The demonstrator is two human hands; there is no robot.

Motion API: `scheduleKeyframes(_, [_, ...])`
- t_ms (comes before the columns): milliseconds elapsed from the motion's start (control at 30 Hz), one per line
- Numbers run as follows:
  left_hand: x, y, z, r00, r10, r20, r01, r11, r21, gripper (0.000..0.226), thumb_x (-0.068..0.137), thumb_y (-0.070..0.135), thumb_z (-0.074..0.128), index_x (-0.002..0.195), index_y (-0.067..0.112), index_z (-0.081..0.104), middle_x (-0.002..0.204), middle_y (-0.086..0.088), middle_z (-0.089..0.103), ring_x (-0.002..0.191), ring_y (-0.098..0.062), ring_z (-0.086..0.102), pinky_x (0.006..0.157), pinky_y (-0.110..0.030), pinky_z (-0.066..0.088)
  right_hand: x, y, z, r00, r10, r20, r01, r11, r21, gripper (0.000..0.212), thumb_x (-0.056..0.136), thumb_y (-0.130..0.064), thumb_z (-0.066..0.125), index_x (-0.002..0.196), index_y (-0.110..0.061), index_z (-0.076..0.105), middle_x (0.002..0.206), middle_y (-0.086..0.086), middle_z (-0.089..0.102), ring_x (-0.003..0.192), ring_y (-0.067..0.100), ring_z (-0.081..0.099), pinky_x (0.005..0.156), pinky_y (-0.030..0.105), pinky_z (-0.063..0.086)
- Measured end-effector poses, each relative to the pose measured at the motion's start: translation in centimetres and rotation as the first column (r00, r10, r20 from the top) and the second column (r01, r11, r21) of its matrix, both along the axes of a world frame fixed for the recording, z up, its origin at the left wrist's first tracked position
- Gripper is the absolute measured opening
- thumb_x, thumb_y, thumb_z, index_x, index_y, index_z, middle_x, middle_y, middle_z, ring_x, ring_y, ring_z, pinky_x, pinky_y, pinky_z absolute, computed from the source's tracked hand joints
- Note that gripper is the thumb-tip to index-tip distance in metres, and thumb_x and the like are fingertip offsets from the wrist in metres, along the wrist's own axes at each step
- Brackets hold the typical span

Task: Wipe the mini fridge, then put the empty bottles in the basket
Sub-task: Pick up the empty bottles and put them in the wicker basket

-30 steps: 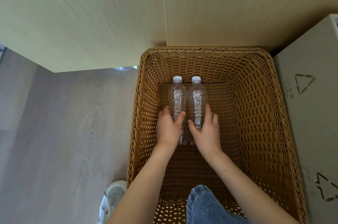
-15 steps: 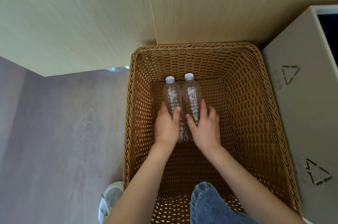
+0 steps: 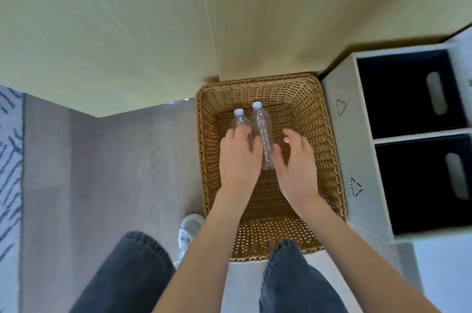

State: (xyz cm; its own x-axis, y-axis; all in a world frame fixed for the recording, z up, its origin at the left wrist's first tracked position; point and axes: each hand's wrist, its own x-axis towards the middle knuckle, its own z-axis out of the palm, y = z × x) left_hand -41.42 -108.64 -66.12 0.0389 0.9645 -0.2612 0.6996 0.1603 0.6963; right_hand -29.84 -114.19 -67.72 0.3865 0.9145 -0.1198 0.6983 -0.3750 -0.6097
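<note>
Two clear empty bottles with white caps lie side by side on the bottom of a wicker basket (image 3: 323, 133), caps pointing away from me. My left hand (image 3: 238, 159) hovers over the lower half of the left bottle (image 3: 239, 121), fingers loosely extended and hiding that part. My right hand (image 3: 297, 161) is just right of the right bottle (image 3: 261, 123), apart from it, with relaxed fingers holding nothing. The mini fridge is out of view.
The basket stands on the floor against a light wooden cabinet panel (image 3: 127, 31). A white storage unit (image 3: 357, 159) with two dark fabric bins (image 3: 408, 92) adjoins it on the right. A patterned rug (image 3: 10, 159) lies far left. My jeans legs and a white shoe (image 3: 190, 228) are below.
Both hands have come off the bottles, and the right hand has moved right and clear. The camera has risen and pulled back, so the basket looks smaller and my legs show.
</note>
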Motion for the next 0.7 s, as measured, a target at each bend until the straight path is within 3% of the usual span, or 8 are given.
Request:
scheduleKeyframes(100, [-0.9, -0.5, 7.5, 0.998, -0.050, -0.033, 0.051, 0.999, 0.011, 0.020, 0.095, 0.026, 0.055, 0.112, 0.016, 0.062, 0.105, 0.000, 0.062, 0.097, -0.018, 0.056, 0.083, -0.028, 0.041, -0.5, -0.6, 7.6, 1.000, -0.019, 0.019, 0.019, 1.000, -0.002, 0.031, 0.100, -0.026, 0.055, 0.128, -0.012, 0.055, 0.118, 0.006, 0.061, 0.107, 0.022, 0.055, 0.092, 0.032, 0.045])
scheduleKeyframes(267, [-3.3, -2.3, 23.1, 0.976, -0.197, -0.098, 0.198, 0.980, 0.008, 0.026, 0.099, 0.022, 0.052, 0.119, 0.009, 0.062, 0.114, -0.010, 0.062, 0.104, -0.028, 0.055, 0.092, -0.045, 0.048, -0.5, -3.4, 24.3, 1.000, 0.001, 0.009, 0.000, 0.999, -0.050, 0.036, 0.101, -0.031, 0.047, 0.131, -0.012, 0.055, 0.123, 0.004, 0.060, 0.113, 0.019, 0.054, 0.096, 0.028, 0.043])
scheduleKeyframes(533, [-6.7, -7.6, 51.7, 0.874, -0.396, -0.282, 0.458, 0.864, 0.207, 0.019, 0.095, 0.018, 0.059, 0.109, 0.007, 0.067, 0.102, -0.008, 0.066, 0.090, -0.029, 0.061, 0.070, -0.038, 0.049, -0.7, -9.8, 52.7, 0.985, 0.139, 0.099, -0.140, 0.990, 0.006, 0.033, 0.101, -0.032, 0.048, 0.128, -0.014, 0.057, 0.118, 0.001, 0.062, 0.109, 0.016, 0.054, 0.093, 0.028, 0.045])
scheduleKeyframes(700, [-9.0, -11.6, 63.4, 0.834, -0.397, -0.382, 0.536, 0.747, 0.394, 0.019, 0.091, 0.018, 0.066, 0.108, 0.009, 0.066, 0.102, -0.007, 0.069, 0.086, -0.028, 0.064, 0.069, -0.036, 0.052, -1.0, -13.3, 62.9, 0.953, 0.201, 0.225, -0.229, 0.967, 0.107, 0.034, 0.100, -0.036, 0.048, 0.124, -0.015, 0.060, 0.114, 0.000, 0.065, 0.107, 0.016, 0.058, 0.090, 0.027, 0.049])
